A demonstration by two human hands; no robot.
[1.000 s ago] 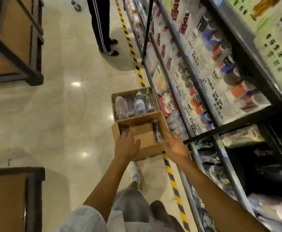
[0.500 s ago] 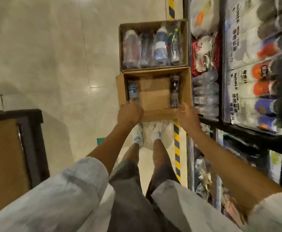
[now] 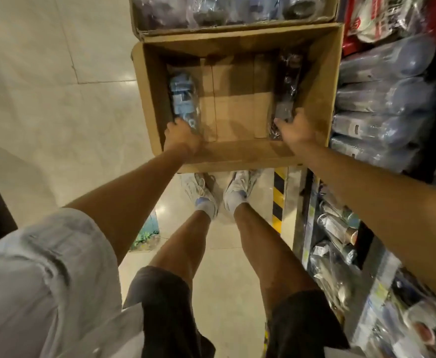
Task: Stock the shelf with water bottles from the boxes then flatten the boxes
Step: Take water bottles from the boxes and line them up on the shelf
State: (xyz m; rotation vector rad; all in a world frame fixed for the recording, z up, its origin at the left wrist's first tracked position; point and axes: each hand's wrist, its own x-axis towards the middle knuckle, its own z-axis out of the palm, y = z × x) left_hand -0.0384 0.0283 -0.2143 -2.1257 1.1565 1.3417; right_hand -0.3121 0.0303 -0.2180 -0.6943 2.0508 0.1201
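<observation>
Pale floor tiles run beside the shelf. Judging by the near box, nearly bare, unloading is well along; a far box looks full, and nothing is flattened. Left hand curls on the blue bottle's near end; right hand grips the dark bottle's near end.

Lying pale and glossy underfoot: tiled floor. Sitting directly on it, an open cardboard box, with a second box touching its far side. Running along the right, yellow-and-black striped tape.
</observation>
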